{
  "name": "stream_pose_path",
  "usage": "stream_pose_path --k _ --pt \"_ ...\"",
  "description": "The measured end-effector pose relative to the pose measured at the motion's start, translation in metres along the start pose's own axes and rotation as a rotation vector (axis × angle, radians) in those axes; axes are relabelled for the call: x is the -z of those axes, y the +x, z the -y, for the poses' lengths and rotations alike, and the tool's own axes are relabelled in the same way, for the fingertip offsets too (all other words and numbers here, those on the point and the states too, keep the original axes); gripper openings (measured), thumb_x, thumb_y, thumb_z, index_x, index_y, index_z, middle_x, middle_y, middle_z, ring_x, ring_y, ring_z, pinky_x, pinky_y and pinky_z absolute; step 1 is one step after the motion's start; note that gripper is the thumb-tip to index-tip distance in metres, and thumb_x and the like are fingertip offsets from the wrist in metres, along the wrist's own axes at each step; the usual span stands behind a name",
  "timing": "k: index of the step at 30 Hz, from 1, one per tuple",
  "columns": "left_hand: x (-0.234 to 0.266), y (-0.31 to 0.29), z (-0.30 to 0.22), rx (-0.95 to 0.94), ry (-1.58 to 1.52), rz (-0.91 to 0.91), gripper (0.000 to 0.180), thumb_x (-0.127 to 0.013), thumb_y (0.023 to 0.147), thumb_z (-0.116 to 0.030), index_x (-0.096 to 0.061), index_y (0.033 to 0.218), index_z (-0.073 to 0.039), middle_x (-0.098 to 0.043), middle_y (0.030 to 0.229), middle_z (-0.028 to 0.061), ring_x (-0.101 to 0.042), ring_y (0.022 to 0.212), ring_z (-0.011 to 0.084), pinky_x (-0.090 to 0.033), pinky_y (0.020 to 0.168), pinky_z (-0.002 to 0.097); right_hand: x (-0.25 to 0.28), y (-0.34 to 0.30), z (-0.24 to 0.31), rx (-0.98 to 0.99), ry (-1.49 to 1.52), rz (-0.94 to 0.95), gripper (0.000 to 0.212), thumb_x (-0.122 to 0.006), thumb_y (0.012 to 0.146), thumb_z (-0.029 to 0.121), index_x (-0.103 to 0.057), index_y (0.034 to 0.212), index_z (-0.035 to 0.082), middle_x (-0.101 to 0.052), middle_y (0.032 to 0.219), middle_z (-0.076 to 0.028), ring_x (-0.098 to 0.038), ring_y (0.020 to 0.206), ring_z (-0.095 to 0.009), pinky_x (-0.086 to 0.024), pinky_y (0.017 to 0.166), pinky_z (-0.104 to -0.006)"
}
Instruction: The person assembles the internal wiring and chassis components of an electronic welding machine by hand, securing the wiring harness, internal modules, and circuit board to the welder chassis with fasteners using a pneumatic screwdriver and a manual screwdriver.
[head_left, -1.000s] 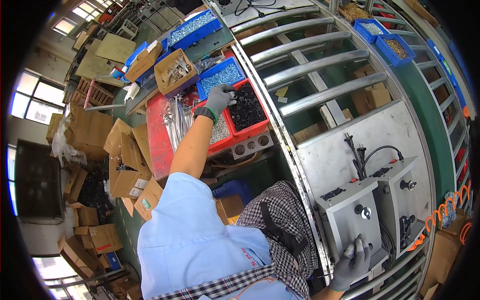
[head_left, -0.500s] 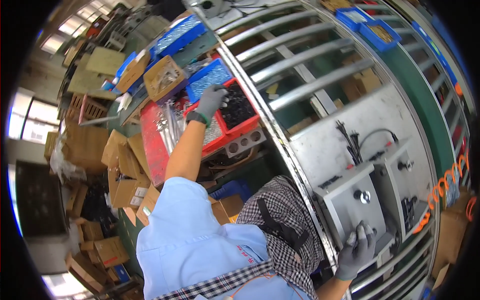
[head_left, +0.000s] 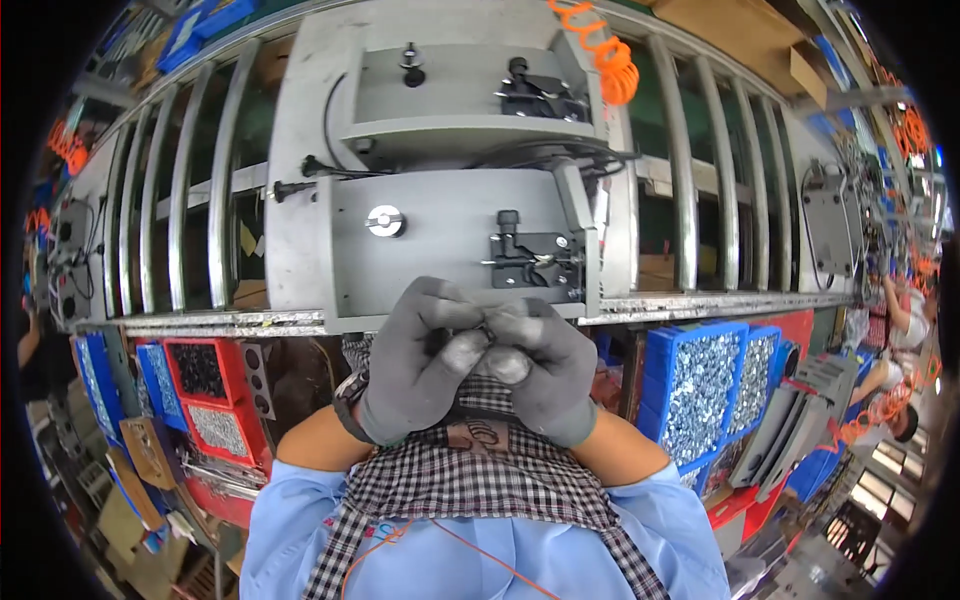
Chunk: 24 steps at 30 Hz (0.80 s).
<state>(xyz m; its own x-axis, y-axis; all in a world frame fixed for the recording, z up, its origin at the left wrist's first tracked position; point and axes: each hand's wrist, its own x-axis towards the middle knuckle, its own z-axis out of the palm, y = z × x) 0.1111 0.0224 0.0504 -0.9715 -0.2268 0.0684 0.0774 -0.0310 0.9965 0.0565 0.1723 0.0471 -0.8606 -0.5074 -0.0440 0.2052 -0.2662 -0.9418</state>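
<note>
Both hands, in grey gloves with whitish worn fingertips, meet in front of my chest at the near edge of a grey metal housing (head_left: 440, 262). My left hand (head_left: 420, 365) is closed in a pinch, its thumb and fingers against those of my right hand (head_left: 545, 370), which pinches too. Something small and dark shows between the fingertips; most of it is covered, so its kind is unclear. Inside the housing are a round silver knob (head_left: 384, 221) on the left and a black mechanism (head_left: 535, 258) with metal bits on the right.
Behind stands a second grey housing (head_left: 465, 85), with black cables (head_left: 560, 155) between the two. Metal rollers (head_left: 217, 180) flank them. A red bin (head_left: 243, 400) of black and silver parts lies left, a blue bin (head_left: 655, 390) of shiny pieces right. An orange coiled hose (head_left: 618, 78) hangs far right.
My left hand has left the red bin of black parts and come to my front. My right hand has moved from the housing to meet it. The view has turned toward the housings.
</note>
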Motion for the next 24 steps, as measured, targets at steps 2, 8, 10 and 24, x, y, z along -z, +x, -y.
stream_pose_path --k 2,8,10,24 --pt "-0.013 0.014 0.003 -0.095 0.044 0.128 0.016 -0.059 0.088 -0.007 -0.054 0.103 -0.003 -0.054 0.102 0.0133 -0.054 0.091 0.018 -0.046 0.077 0.0309 0.012 -0.006 0.019 0.121 -0.174 0.013 0.018 -0.061 0.088 0.0 -0.062 0.106 -0.003 -0.061 0.102 -0.015 -0.064 0.094 -0.02 -0.054 0.073 -0.0268" --pt "-0.013 0.016 0.026 0.125 0.126 0.007 0.042 -0.066 0.087 -0.033 -0.042 0.105 -0.002 -0.05 0.091 0.0052 -0.052 0.082 0.0131 -0.048 0.069 0.0266 0.031 0.008 0.001 0.349 -0.317 -0.03 0.021 -0.067 0.084 0.018 -0.066 0.097 0.001 -0.066 0.093 -0.014 -0.064 0.088 -0.029 -0.051 0.077 -0.0365" --pt "0.031 0.029 0.07 -0.155 0.292 0.06 0.04 -0.065 0.087 -0.03 -0.049 0.104 0.002 -0.059 0.106 0.0134 -0.057 0.086 0.0197 -0.05 0.073 0.0322 0.029 0.015 -0.002 0.28 -0.299 0.009 0.02 -0.072 0.078 0.009 -0.067 0.095 0.0 -0.067 0.091 -0.013 -0.065 0.087 -0.027 -0.052 0.077 -0.0368" --pt "0.002 0.15 0.108 0.425 -0.097 0.294 0.046 -0.05 0.093 -0.039 -0.059 0.112 0.002 -0.064 0.1 0.0164 -0.061 0.084 0.03 -0.05 0.076 0.0407 0.063 0.009 0.029 0.337 -0.228 -0.298 0.016 -0.075 0.074 0.019 -0.075 0.084 0.007 -0.072 0.084 -0.007 -0.067 0.077 -0.014 -0.05 0.068 -0.0294"
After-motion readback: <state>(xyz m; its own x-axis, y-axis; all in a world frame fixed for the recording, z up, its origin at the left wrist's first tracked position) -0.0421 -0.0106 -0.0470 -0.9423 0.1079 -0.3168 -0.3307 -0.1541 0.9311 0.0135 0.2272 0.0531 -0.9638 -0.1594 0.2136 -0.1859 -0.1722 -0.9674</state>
